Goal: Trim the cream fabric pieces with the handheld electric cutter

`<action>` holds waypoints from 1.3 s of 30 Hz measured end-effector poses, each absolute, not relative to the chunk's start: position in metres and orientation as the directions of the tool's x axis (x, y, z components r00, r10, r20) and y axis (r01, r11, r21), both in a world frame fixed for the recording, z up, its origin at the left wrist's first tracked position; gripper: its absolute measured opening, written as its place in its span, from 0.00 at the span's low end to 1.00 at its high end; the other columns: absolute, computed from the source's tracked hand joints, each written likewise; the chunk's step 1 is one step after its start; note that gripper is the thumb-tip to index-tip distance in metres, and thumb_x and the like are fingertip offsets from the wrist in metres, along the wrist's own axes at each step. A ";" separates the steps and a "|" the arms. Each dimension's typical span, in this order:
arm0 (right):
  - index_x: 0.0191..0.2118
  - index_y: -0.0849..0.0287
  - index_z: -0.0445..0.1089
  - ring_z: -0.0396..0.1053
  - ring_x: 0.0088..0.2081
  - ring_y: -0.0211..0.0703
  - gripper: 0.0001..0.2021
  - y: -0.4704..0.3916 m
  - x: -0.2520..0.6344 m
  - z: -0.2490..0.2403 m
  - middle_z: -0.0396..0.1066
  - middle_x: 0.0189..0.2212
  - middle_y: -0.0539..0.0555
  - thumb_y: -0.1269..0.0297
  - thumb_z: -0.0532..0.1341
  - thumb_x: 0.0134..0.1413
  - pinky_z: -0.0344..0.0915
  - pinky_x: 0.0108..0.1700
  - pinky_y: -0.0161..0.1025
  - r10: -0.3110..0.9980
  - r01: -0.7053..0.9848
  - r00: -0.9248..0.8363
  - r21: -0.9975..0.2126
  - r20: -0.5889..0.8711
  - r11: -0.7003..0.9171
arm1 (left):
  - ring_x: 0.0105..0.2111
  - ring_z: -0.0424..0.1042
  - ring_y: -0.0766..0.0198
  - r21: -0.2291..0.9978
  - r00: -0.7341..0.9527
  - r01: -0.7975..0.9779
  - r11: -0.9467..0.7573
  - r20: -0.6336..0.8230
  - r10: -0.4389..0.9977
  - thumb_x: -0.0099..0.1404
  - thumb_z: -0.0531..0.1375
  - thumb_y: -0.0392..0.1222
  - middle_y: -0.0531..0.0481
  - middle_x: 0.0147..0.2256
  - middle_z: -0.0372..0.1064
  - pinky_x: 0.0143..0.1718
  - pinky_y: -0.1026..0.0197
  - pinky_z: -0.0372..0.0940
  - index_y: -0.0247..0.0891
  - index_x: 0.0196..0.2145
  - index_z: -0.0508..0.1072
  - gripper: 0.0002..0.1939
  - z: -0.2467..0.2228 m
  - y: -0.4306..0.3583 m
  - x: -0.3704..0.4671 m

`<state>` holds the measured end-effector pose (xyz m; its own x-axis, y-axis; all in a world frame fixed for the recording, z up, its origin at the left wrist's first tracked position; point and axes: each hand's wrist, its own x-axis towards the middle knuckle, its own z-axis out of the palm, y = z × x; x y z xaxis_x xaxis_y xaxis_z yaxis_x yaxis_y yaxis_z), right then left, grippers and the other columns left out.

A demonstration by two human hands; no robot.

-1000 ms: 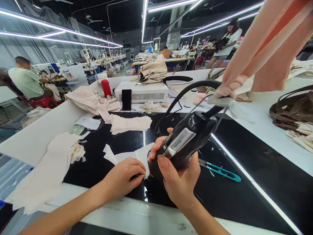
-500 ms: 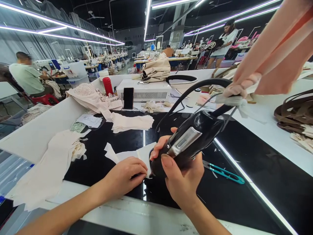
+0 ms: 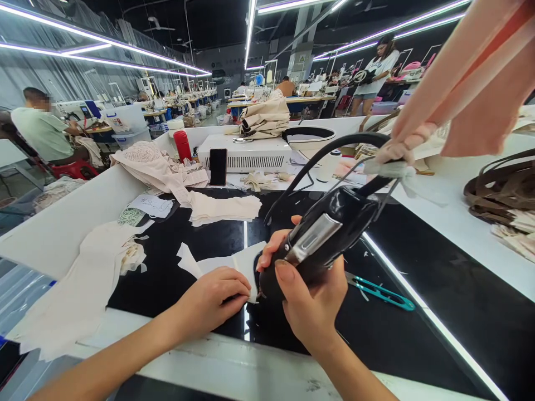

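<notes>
My right hand (image 3: 313,301) is wrapped round a black corded handheld tool (image 3: 321,239) with a silver plate on its side. The tool's lower end is beside the right edge of a white fabric piece (image 3: 217,264) on the black table surface (image 3: 167,284). With fingers together, my left hand (image 3: 223,292) grips that edge of the fabric near the tool. Its fingertips partly hide the spot. Teal thread snips (image 3: 384,292) lie to the right of my right hand. Behind the fabric is a stack of cream cut pieces (image 3: 225,208).
Pale fabric (image 3: 79,284) spreads at the left. A phone (image 3: 218,167), a red bottle (image 3: 181,146) and a white box (image 3: 246,153) stand at the back. Pink cloth (image 3: 451,78) hangs at the upper right by the tool's cord. Brown straps (image 3: 497,186) lie far right.
The whole view has shifted slightly. Both hands, the tool and the fabric keep nearly the same places relative to each other.
</notes>
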<state>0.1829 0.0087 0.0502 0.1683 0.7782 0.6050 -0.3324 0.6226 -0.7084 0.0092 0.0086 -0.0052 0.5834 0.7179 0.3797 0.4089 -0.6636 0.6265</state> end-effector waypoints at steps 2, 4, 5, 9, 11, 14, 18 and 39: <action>0.48 0.48 0.72 0.72 0.30 0.35 0.12 0.010 0.184 0.050 0.74 0.35 0.47 0.64 0.70 0.60 0.75 0.33 0.33 0.779 -0.327 0.168 -0.712 0.604 0.622 | 0.45 0.76 0.61 0.623 0.584 0.415 -0.663 0.376 0.720 0.71 0.61 0.29 0.49 0.44 0.78 0.50 0.62 0.69 0.38 0.42 0.79 0.08 -0.006 0.009 0.009; 0.48 0.48 0.72 0.72 0.30 0.35 0.12 0.010 0.184 0.050 0.74 0.35 0.47 0.64 0.70 0.60 0.76 0.33 0.33 0.778 -0.319 0.167 -0.714 0.605 0.623 | 0.45 0.76 0.61 0.619 0.586 0.420 -0.664 0.374 0.719 0.71 0.61 0.29 0.49 0.45 0.78 0.50 0.62 0.69 0.39 0.41 0.79 0.08 -0.006 0.010 0.010; 0.48 0.48 0.71 0.72 0.30 0.35 0.13 0.010 0.185 0.050 0.74 0.35 0.47 0.65 0.70 0.60 0.76 0.33 0.33 0.777 -0.315 0.166 -0.714 0.607 0.625 | 0.45 0.76 0.61 0.618 0.588 0.421 -0.664 0.372 0.718 0.71 0.61 0.29 0.49 0.45 0.78 0.50 0.62 0.69 0.39 0.41 0.79 0.08 -0.006 0.010 0.010; 0.47 0.49 0.71 0.72 0.30 0.35 0.13 0.008 0.185 0.050 0.74 0.35 0.47 0.66 0.70 0.59 0.76 0.33 0.34 0.773 -0.283 0.176 -0.721 0.609 0.632 | 0.47 0.76 0.60 0.618 0.591 0.429 -0.659 0.360 0.722 0.74 0.60 0.32 0.48 0.46 0.78 0.51 0.61 0.69 0.38 0.42 0.79 0.07 -0.001 0.009 0.009; 0.47 0.49 0.71 0.73 0.30 0.36 0.13 0.007 0.184 0.050 0.74 0.35 0.47 0.67 0.70 0.59 0.76 0.33 0.34 0.773 -0.264 0.180 -0.726 0.609 0.634 | 0.48 0.76 0.59 0.620 0.590 0.443 -0.648 0.342 0.731 0.76 0.58 0.34 0.47 0.46 0.78 0.53 0.60 0.69 0.38 0.43 0.79 0.08 0.004 0.009 0.008; 0.48 0.49 0.70 0.73 0.29 0.36 0.14 0.005 0.183 0.052 0.75 0.35 0.46 0.67 0.70 0.58 0.77 0.33 0.35 0.770 -0.247 0.187 -0.729 0.610 0.638 | 0.49 0.75 0.59 0.615 0.587 0.478 -0.627 0.306 0.749 0.78 0.55 0.36 0.47 0.47 0.78 0.54 0.59 0.69 0.38 0.45 0.78 0.10 0.011 0.009 0.009; 0.48 0.50 0.69 0.75 0.29 0.37 0.15 0.003 0.184 0.051 0.75 0.35 0.47 0.66 0.70 0.58 0.79 0.34 0.38 0.772 -0.226 0.188 -0.738 0.608 0.636 | 0.47 0.75 0.57 0.553 0.588 0.546 -0.629 0.282 0.758 0.76 0.58 0.36 0.48 0.45 0.77 0.52 0.55 0.70 0.38 0.44 0.77 0.06 0.012 0.012 0.014; 0.44 0.52 0.69 0.73 0.29 0.39 0.12 0.001 0.188 0.050 0.74 0.34 0.49 0.62 0.71 0.58 0.76 0.31 0.38 0.803 -0.257 0.182 -0.761 0.567 0.595 | 0.42 0.74 0.59 0.414 0.707 0.480 -0.773 0.339 0.621 0.75 0.55 0.28 0.46 0.42 0.75 0.47 0.60 0.70 0.37 0.44 0.75 0.10 -0.002 0.022 0.022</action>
<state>0.1876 0.0010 0.0499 0.1822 0.8033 0.5669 -0.2570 0.5955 -0.7612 0.0224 0.0223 -0.0021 0.7069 0.6208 0.3388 0.4805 -0.7731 0.4141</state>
